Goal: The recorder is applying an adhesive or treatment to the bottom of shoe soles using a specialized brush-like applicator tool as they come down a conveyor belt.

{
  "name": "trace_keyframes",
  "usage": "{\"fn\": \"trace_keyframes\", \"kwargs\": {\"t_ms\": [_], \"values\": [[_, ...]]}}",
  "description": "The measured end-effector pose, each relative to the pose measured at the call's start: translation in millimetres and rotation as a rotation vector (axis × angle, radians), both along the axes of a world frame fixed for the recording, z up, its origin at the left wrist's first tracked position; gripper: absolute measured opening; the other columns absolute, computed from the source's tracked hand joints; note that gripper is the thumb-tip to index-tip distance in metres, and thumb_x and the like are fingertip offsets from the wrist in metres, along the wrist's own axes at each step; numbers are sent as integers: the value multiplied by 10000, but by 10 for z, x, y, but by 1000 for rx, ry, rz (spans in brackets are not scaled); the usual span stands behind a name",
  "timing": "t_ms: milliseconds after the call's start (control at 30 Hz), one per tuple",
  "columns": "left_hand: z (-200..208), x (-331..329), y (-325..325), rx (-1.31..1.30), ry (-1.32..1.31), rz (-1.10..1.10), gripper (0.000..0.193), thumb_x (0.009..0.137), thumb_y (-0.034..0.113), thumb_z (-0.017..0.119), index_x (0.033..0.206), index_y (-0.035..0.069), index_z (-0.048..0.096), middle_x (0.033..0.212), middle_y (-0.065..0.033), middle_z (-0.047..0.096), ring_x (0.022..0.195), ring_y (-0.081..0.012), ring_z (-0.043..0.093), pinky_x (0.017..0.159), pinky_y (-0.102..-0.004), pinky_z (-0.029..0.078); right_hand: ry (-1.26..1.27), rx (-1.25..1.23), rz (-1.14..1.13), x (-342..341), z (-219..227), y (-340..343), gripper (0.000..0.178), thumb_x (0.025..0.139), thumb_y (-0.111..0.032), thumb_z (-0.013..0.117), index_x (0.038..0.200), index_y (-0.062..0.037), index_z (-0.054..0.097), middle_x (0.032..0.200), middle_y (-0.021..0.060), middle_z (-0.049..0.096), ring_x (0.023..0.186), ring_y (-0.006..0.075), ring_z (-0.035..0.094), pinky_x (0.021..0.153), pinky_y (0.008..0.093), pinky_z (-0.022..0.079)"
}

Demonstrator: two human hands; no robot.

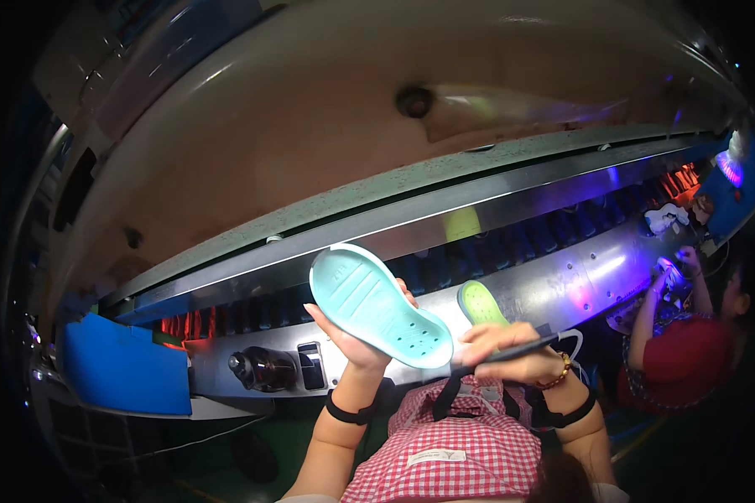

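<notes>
A light blue shoe sole [371, 303] with a paler rim and small holes at its near end lies across my left hand [359, 345]. My fingers wrap its edges and hold it tilted above the metal bench. In my closed right hand [512, 352] is a black corded tool [514, 348], a slim stick shape pointing left, its tip close to the sole's near end. Whether tip and sole touch, I cannot tell. A green shoe sole [481, 303] with holes rests on the bench just beyond my right hand.
A dark bottle [262, 370] and a phone [310, 365] lie to the left on the metal bench [554, 289]. Blue panels [126, 369] stand at the ends of the machine, whose large hood [310, 151] curves overhead. A co-worker [688, 356] in red works at the right under violet light.
</notes>
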State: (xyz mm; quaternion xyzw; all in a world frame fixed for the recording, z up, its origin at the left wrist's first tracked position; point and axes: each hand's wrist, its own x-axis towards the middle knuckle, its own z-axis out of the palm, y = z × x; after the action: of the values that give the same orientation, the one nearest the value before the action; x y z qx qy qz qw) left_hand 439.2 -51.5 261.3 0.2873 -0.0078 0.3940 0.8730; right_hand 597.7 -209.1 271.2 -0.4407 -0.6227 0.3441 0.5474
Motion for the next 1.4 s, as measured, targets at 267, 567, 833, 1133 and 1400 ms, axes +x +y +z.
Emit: {"fn": "trace_keyframes", "kwargs": {"t_ms": [267,567,833,1133,1400], "values": [[-122,65,-365,-181,66,-169,672,867,515,341,1317,17,300,1183,-233,481,1037,-389,515,871,-490,436,594,-310,-55,-176,70,20,190,766,2,632,954,26,618,976,120,632,914,175,605,802,273,485],[-194,-73,14,50,375,-454,512,817,314,581,1167,-42,466,1033,-145,586,898,-197,602,787,-315,496,-172,-86,132,-84,283,27,210,739,-7,654,947,3,625,961,135,645,893,232,631,796,290,498],[79,-20,9,66,634,-718,376,880,248,519,1141,-23,520,998,-108,608,860,-146,602,739,-270,504,-384,-61,276,47,421,38,239,722,-12,666,955,-62,643,986,100,645,883,228,636,731,281,526],[152,-58,74,233,704,-804,465,865,284,511,1207,-28,463,1036,-137,591,869,-168,609,728,-282,508,-472,-54,223,210,428,-72,214,733,-30,639,938,-90,649,1002,76,643,851,212,645,703,289,528],[119,-216,205,74,482,-810,492,849,256,486,1237,-41,427,1139,-164,541,1017,-208,553,879,-323,445,-255,-43,26,238,384,-162,221,698,8,665,915,-34,657,968,156,641,897,254,635,755,297,516]]}}
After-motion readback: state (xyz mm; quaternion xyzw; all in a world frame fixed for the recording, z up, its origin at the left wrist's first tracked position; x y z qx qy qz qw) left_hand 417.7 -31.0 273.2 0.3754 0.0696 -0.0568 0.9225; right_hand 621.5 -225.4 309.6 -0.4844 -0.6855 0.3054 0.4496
